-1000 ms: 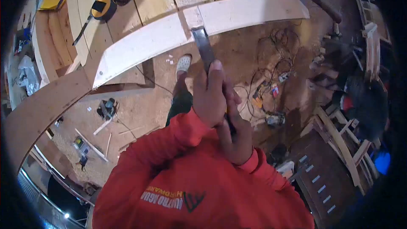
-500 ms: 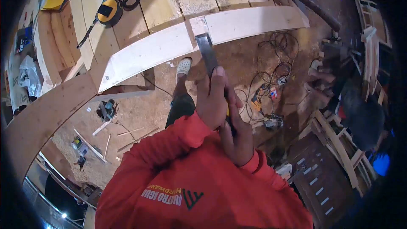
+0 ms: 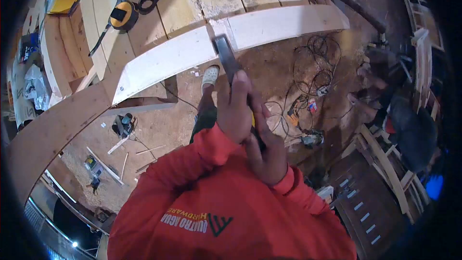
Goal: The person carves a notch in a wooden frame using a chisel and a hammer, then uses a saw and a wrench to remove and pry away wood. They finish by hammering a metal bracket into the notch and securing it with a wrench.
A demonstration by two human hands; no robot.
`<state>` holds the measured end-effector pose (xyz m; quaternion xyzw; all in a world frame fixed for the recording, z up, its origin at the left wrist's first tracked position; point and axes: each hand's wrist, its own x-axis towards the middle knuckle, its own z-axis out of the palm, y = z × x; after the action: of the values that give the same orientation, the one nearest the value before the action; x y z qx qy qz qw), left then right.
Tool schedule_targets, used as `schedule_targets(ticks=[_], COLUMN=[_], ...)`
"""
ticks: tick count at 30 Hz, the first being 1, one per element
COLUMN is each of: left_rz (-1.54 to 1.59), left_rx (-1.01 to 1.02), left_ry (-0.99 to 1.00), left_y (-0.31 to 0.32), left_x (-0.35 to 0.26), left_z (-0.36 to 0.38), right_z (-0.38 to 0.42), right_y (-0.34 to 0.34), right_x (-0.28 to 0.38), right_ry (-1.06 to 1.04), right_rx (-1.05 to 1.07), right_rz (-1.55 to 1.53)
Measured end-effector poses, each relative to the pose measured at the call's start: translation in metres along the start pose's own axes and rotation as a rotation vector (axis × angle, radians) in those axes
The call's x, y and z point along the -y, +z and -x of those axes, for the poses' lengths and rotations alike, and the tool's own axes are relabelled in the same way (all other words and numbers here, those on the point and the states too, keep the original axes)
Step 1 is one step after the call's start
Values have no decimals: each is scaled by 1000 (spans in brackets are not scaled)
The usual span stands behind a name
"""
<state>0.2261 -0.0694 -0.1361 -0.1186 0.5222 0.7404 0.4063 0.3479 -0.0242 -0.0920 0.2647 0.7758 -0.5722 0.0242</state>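
Note:
A wide chisel (image 3: 225, 56) with a black and yellow handle points away from my body. My left hand (image 3: 236, 109) is closed around the upper handle and the base of the blade, with fingers lying along the steel. Lower down, my right hand (image 3: 267, 158) wraps the handle's rear end, partly hidden behind the left hand. The blade's tip meets the front edge of a pale curved board (image 3: 166, 58), beside a narrow notch or joint in it; whether it cuts in cannot be made out.
A yellow tape measure (image 3: 123, 14) and a dark ring-ended tool (image 3: 146, 4) lie on the planks (image 3: 178, 5). Another curved board (image 3: 62, 120) extends left. Cables (image 3: 317, 60) and an orange power tool (image 3: 293, 115) lie on the dirt floor. A person (image 3: 409, 125) is at right.
Both hands and the chisel have shifted slightly left. The blade tip has moved from the right part of the notch area to its left side, and the grip is unchanged.

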Motion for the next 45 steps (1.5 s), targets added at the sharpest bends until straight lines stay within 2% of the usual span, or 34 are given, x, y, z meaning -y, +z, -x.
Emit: schedule_targets(ticks=[2,4,7,10,12,14,17,18,19,20,22,24,27,29,30,33,34,37,40,43,45], left_rz=[58,119,-24,-69,-85,-86,-807,-1114,-1255,-1389,-1686,-1905,-1963,-1747,-1566,-781,-478,-295,-381,-464,-491], left_rx=[-12,40,48,-12,181,417,378,329,186,34,-116,75,872,1012,906,598,484,433,349,266,258], left_ry=[-41,-28,28,-35,49,61,611,883,1026,1164,1151,1003,516,289,252,29,-56,-29,-98,-85,-52], left_y=[-4,-2,-2,9,18,18,3,-2,-12,-22,-37,-40,-46,-51,-56,-65,-65,-50,-50,-44,-45], left_x=[5,-1,-2,-28,-21,-18,0,-14,-28,-40,-59,-59,-11,0,0,-7,-11,-31,-23,-28,-30], left_z=[10,1,7,-8,15,42,49,43,37,31,16,18,43,52,54,44,37,29,12,16,12], right_z=[9,1,7,-19,-12,8,42,55,60,61,63,62,66,60,55,43,43,34,28,24,19], right_y=[0,0,7,-1,-5,-12,-35,-42,-47,-51,-58,-56,-49,-35,-31,-26,-20,-16,-14,-19,-17], right_x=[3,1,-10,6,-13,-26,-39,-47,-52,-49,-37,-29,-35,-26,-28,-17,-27,-25,-27,-6,-4], right_ry=[63,35,-72,-16,-335,-380,-99,-5,88,84,79,89,37,-30,-149,-66,-89,-72,-72,53,5], right_rx=[36,22,-24,-44,-191,-254,-289,-319,-349,-360,-381,-288,-152,-102,-106,35,22,11,2,61,41], right_rz=[-35,-44,-7,-102,67,64,-223,-358,-497,-436,-318,-281,-160,-63,46,-138,-98,-106,-40,-23,-25])
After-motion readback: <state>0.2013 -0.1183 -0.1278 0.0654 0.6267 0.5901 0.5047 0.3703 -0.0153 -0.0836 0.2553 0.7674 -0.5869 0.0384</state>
